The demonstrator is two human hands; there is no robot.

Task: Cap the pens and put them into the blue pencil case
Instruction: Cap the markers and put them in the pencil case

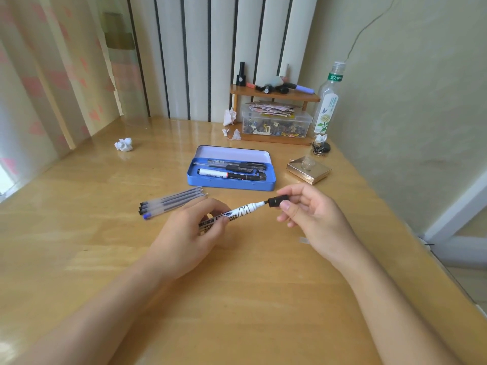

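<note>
Marker (238, 212) gripped in left hand (188, 233) — right hand (311, 214) pinches cap (277, 201) at its tip.

Home desk corner, likely bedroom or dorm. Wooden counter (263, 299) under my hands; curtain (39, 75) far to left of them. Beyond them: small wooden shelf (274, 95) with nail-polish bottles, clear box of trinkets (275, 125), drink bottle (328, 101), crumpled tissues (123, 144).
</note>
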